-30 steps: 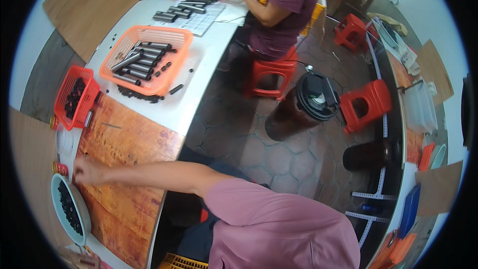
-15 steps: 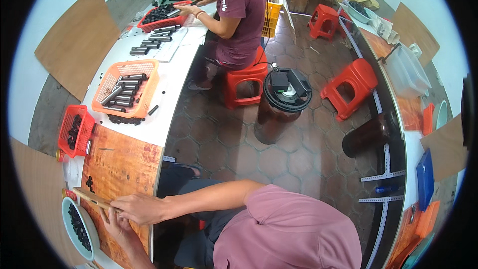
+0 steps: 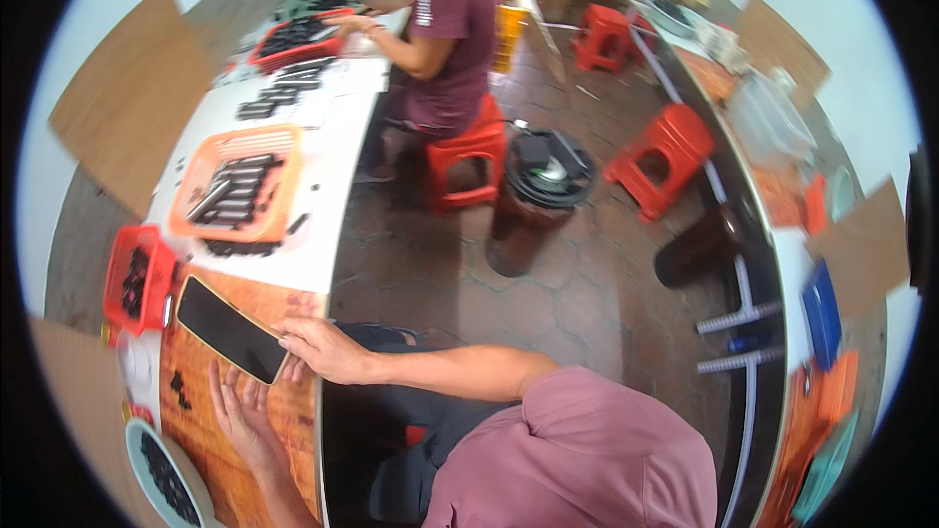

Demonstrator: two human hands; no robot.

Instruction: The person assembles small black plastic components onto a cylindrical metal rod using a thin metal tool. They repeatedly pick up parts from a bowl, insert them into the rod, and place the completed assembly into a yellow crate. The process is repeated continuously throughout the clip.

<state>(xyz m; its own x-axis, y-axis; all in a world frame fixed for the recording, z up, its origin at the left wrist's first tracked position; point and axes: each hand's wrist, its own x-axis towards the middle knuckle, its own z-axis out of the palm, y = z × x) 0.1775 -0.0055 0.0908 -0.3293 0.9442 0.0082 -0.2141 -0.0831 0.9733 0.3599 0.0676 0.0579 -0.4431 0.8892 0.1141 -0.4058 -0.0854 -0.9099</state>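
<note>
A mobile phone (image 3: 230, 329) with a dark screen and a pale case is tilted over the wooden board (image 3: 259, 293) at the left table's near end. My right hand (image 3: 331, 348) grips its near right end between thumb and fingers. Below its near edge, my left hand (image 3: 245, 422) is open with the fingers stretched out; whether a fingertip touches the case I cannot tell. Small black pieces (image 3: 180, 389) lie on the board beside my left hand. A pale blue bowl (image 3: 134, 450) of black pieces stands to its left.
Beyond the phone are a red basket (image 3: 114, 279) of black parts and an orange basket (image 3: 186, 176) of dark tubes. A co-worker (image 3: 460, 68) sits farther along the table, hands at another red basket. A dark bin (image 3: 523, 235) and red stools (image 3: 667, 161) stand on the floor.
The phone, seen nearly edge-on before, now shows its dark screen and has moved away from the bowl. My left hand has come off it or nearly so, fingers spread. The whole view has shifted slightly.
</note>
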